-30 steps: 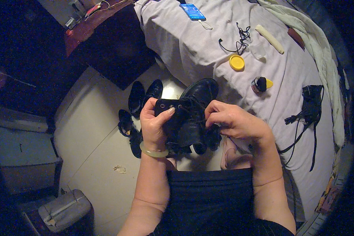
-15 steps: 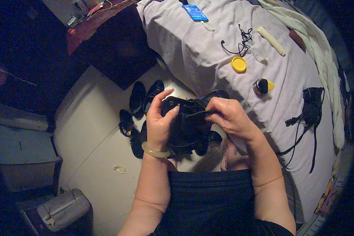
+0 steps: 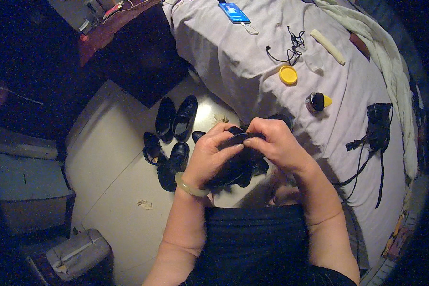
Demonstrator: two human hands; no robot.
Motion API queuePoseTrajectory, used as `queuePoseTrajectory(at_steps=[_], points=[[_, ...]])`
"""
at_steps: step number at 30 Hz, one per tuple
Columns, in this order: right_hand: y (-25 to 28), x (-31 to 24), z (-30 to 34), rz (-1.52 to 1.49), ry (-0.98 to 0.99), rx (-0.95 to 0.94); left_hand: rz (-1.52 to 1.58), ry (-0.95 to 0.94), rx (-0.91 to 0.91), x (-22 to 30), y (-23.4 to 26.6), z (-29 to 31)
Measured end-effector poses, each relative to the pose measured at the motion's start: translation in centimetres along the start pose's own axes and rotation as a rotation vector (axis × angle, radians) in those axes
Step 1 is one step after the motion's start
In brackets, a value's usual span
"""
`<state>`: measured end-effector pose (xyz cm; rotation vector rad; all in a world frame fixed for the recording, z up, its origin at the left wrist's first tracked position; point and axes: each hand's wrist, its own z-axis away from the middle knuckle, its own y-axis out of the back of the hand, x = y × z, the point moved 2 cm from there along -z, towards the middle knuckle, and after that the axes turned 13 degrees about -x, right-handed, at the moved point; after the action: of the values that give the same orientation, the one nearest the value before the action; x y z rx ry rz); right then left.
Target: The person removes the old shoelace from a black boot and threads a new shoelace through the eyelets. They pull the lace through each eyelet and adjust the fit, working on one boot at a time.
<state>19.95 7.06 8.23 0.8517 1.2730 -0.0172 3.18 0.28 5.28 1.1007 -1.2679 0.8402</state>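
Note:
Both hands grip a black, leather-looking item (image 3: 234, 166) over my lap; its exact kind cannot be made out. My left hand (image 3: 206, 155), with a pale bangle (image 3: 191, 185) at the wrist, pinches the upper edge between thumb and fingers. Close beside it, my right hand (image 3: 277, 144) is closed on the same edge, thumb on top. The fingers cover much of this edge, and the dark lower part hangs beneath them. Left of my hands, several black shoes (image 3: 185, 117) stand on the pale tiled floor (image 3: 114, 190).
To the right, a bed with a pale sheet (image 3: 233, 66) bears a phone (image 3: 234, 13), a tangled black cord (image 3: 295, 45), a yellow lid (image 3: 288, 75), a small dark jar (image 3: 315, 102), a pale stick (image 3: 328, 46) and a black strapped pouch (image 3: 379, 126). A grey bin (image 3: 78, 252) stands lower left.
My left hand has moved right and turned over, closing onto the item's edge near my right hand. The flap it held up has dropped, and the shoes behind show more.

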Motion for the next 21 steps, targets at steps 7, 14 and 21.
queuePoseTrajectory(at_steps=[7, 14, 21], points=[[2.4, 0.3, 0.5, -0.607, -0.117, -0.117, 0.691, 0.081, -0.037, 0.7, -0.5, 0.5], [2.1, 0.8, 0.3, -0.745, 0.039, -0.053, 0.862, 0.102, -0.101, 0.4, -0.9, 0.5], [2.8, 0.0, 0.8, -0.464, 0.020, -0.058, 0.228, -0.180, -0.106, 1.1, -0.8, 0.3]])
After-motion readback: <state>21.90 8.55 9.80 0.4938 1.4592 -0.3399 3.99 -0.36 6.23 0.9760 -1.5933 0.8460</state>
